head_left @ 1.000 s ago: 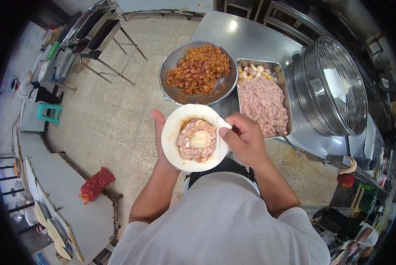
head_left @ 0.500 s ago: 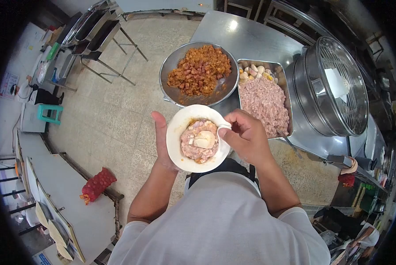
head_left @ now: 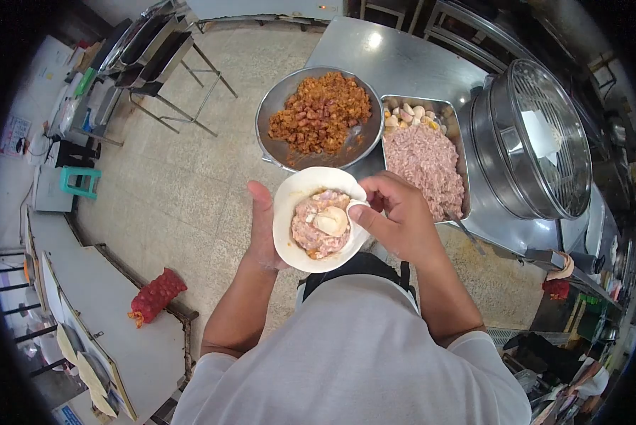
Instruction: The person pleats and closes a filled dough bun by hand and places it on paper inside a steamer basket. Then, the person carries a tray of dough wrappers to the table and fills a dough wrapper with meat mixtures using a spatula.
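Note:
A round white dough wrapper [head_left: 287, 244] rests on my left hand [head_left: 262, 223], whose thumb points up along the rim while its fingers are hidden beneath. Pinkish meat filling [head_left: 309, 228] sits in the middle, topped by a pale slice of egg [head_left: 330, 222]. My right hand [head_left: 396, 212] pinches the right edge of the wrapper between thumb and fingers, where the dough is gathered into a fold. Just beyond my hands stand a metal bowl [head_left: 275, 150] of orange-brown diced filling [head_left: 321, 112] and a metal tray [head_left: 466, 180] of minced meat [head_left: 425, 166] with egg pieces [head_left: 413, 115].
Stacked round metal steamers [head_left: 502, 142] stand right of the tray on the steel table [head_left: 410, 49]. A spoon handle [head_left: 470, 237] sticks out over the tray's near edge. At left are a red mesh sack [head_left: 156, 296], a teal stool [head_left: 80, 182] and a metal rack [head_left: 169, 78].
The wrapper has tilted and shifted slightly right. Its right edge is drawn further inward by my right hand, so the rim looks more cupped around the filling.

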Action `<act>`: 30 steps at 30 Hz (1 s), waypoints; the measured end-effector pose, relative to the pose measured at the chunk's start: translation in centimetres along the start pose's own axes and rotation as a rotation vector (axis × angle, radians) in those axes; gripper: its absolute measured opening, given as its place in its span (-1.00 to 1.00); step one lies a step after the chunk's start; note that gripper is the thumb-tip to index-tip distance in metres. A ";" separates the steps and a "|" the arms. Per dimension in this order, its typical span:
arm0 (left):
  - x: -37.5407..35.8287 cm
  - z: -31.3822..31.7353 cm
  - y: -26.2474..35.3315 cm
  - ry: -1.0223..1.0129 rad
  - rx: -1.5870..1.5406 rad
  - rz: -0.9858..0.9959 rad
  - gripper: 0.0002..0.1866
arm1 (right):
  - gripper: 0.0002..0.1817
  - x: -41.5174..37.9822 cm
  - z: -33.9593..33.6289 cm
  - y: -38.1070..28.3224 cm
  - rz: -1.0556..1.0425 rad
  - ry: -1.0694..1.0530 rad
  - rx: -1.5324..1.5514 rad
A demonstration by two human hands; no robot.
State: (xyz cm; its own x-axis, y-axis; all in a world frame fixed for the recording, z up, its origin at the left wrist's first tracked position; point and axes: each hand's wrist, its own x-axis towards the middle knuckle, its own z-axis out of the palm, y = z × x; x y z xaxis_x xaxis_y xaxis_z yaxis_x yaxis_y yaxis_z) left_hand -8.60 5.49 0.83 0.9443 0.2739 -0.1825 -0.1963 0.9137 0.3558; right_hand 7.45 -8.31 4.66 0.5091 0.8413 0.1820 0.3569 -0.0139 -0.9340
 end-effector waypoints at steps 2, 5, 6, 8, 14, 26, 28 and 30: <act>0.1 -0.4 0.2 0.032 0.089 -0.062 0.27 | -0.86 -0.3 0.0 0.6 0.108 -0.040 0.032; 0.2 -0.1 0.2 0.020 0.138 -0.053 0.27 | -0.87 -0.8 -0.1 1.7 -0.060 -0.033 -0.139; 0.2 0.1 0.1 0.020 0.138 -0.055 0.27 | -0.87 -0.9 -0.2 1.7 -0.058 -0.031 -0.138; 0.1 0.6 -0.2 0.027 0.153 -0.041 0.26 | -0.88 -1.1 -0.5 1.1 -0.058 -0.040 -0.214; 0.1 0.1 -0.1 -0.018 0.347 -0.047 0.25 | -0.87 -0.5 -0.6 -0.7 0.041 0.034 -0.039; -0.2 -0.6 0.7 -0.010 0.525 -0.043 0.17 | -0.84 -1.0 -0.7 0.1 -0.046 0.008 -0.189; -0.1 -0.8 1.0 -0.038 0.508 -0.066 0.15 | -0.83 -0.4 -0.6 -1.0 0.001 0.015 -0.146; 0.0 -1.0 1.4 -0.067 0.493 -0.089 0.14 | -0.82 0.1 -0.7 -1.0 0.047 0.023 -0.103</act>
State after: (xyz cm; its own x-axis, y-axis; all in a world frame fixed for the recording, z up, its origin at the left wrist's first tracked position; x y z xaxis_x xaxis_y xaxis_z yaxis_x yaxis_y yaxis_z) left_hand -9.11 7.05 0.39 0.9698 0.1667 -0.1779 0.0184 0.6777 0.7351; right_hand 7.66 -8.55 5.86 0.5442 0.8259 0.1471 0.4105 -0.1092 -0.9053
